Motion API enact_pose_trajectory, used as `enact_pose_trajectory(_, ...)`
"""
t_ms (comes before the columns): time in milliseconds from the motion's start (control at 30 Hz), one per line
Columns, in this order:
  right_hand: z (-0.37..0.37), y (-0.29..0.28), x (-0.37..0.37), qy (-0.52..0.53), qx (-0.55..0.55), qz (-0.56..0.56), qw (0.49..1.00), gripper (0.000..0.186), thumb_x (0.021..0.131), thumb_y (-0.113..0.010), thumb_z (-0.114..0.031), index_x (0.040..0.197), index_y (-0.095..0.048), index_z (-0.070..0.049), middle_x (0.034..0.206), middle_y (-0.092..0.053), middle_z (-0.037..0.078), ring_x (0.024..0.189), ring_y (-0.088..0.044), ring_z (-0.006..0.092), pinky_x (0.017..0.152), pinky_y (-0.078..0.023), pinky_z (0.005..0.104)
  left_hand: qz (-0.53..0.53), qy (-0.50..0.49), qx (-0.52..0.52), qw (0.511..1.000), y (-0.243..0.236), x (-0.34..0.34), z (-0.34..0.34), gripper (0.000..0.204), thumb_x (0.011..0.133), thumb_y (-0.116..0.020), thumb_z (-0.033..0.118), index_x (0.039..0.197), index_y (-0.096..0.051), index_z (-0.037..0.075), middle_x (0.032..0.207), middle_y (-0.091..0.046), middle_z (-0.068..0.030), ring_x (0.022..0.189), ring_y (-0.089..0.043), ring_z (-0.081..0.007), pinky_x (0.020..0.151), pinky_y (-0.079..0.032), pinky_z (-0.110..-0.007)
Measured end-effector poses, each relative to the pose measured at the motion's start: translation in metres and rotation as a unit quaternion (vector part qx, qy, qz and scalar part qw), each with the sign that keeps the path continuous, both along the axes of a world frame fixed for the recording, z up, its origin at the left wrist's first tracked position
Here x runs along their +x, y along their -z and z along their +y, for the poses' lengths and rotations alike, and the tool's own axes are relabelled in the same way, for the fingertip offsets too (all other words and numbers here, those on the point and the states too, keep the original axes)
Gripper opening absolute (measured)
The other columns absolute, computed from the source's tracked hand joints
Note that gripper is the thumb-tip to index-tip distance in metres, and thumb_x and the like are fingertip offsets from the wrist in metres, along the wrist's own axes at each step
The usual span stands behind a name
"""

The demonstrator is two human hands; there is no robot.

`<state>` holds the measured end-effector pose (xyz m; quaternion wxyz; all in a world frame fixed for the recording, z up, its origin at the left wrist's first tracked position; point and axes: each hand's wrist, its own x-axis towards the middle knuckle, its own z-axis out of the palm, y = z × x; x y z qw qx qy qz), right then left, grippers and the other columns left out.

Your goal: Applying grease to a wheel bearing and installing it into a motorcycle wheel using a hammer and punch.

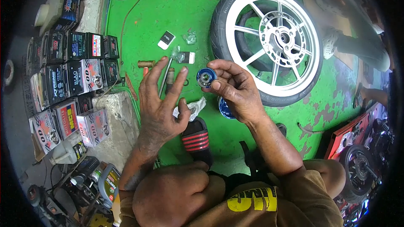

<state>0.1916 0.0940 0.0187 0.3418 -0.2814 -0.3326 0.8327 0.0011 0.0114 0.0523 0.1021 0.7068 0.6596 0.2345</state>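
Observation:
My right hand [240,90] pinches a small ball bearing [206,78] with blue edging between thumb and fingers, its face turned up toward me. To its left, my left hand [162,107] is raised with the fingers spread and nothing in it. Partly behind my right wrist sits a round blue container [225,108]. A crumpled white wrapper [196,107] lies on the floor between my hands. Beyond my left fingers are a metal rod [165,80] and a brass-coloured cylinder [146,64], partly covered by the hand.
A white motorcycle wheel [275,33] with a black tyre lies on the green floor at right. Small black-and-white boxes [166,40] and clear plastic [190,38] lie ahead. Battery boxes [75,45] are stacked left. Another person's leg [357,52] is at far right.

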Motion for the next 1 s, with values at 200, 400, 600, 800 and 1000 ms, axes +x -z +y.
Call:
enact_pose_trajectory(200, 0.000, 0.001, 0.001, -0.030, -0.044, 0.020, 0.998, 0.042, 0.087, -0.069, -0.007, 0.125, -0.054, 0.000, 0.108, -0.063, 0.008, 0.101, -0.062, 0.0159, 0.090, -0.055, 0.0347, -0.180, 0.020, -0.037, 0.983, 0.003, 0.006, 0.003, 0.071, 0.070, -0.063, 0.006, 0.139, -0.052, 0.020, 0.143, -0.036, -0.0219, 0.129, -0.040, -0.0410, 0.106, -0.037, -0.049)
enact_pose_trajectory(400, 0.000, 0.004, 0.001, -0.028, -0.054, 0.023, 0.998, 0.041, 0.087, -0.069, -0.006, 0.125, -0.054, 0.000, 0.107, -0.064, 0.008, 0.100, -0.062, 0.0159, 0.090, -0.055, 0.0340, -0.079, 0.041, -0.034, 0.995, -0.002, 0.001, 0.003, 0.067, 0.068, -0.064, 0.004, 0.133, -0.059, 0.020, 0.142, -0.037, -0.0209, 0.128, -0.041, -0.0377, 0.104, -0.037, -0.047)
enact_pose_trajectory(600, 0.006, 0.003, 0.002, -0.015, -0.058, 0.024, 0.998, 0.042, 0.087, -0.069, -0.006, 0.126, -0.054, -0.001, 0.107, -0.064, 0.007, 0.101, -0.062, 0.0158, 0.091, -0.054, 0.0346, -0.178, 0.049, -0.015, 0.983, -0.003, -0.005, -0.003, 0.068, 0.067, -0.062, 0.004, 0.133, -0.058, 0.019, 0.140, -0.038, -0.0208, 0.125, -0.043, -0.0378, 0.102, -0.038, -0.047)
enact_pose_trajectory(800, 0.001, -0.002, -0.003, -0.022, -0.072, 0.041, 0.996, 0.042, 0.088, -0.069, -0.008, 0.126, -0.053, -0.002, 0.108, -0.064, 0.007, 0.102, -0.062, 0.0159, 0.092, -0.054, 0.0357, -0.134, 0.011, -0.031, 0.990, 0.007, 0.007, 0.006, 0.075, 0.068, -0.064, 0.005, 0.139, -0.052, 0.023, 0.142, -0.037, -0.0215, 0.127, -0.043, -0.0373, 0.100, -0.040, -0.047)
enact_pose_trajectory(1000, 0.009, 0.010, 0.013, 0.019, -0.068, 0.016, 0.997, 0.041, 0.090, -0.067, -0.010, 0.127, -0.053, -0.003, 0.112, -0.064, 0.007, 0.104, -0.062, 0.0174, 0.091, -0.054, 0.0354, 0.003, 0.053, 0.019, 0.998, 0.016, 0.002, 0.006, 0.065, 0.067, -0.064, 0.004, 0.129, -0.062, 0.026, 0.140, -0.040, -0.0197, 0.127, -0.043, -0.0377, 0.103, -0.038, -0.049)
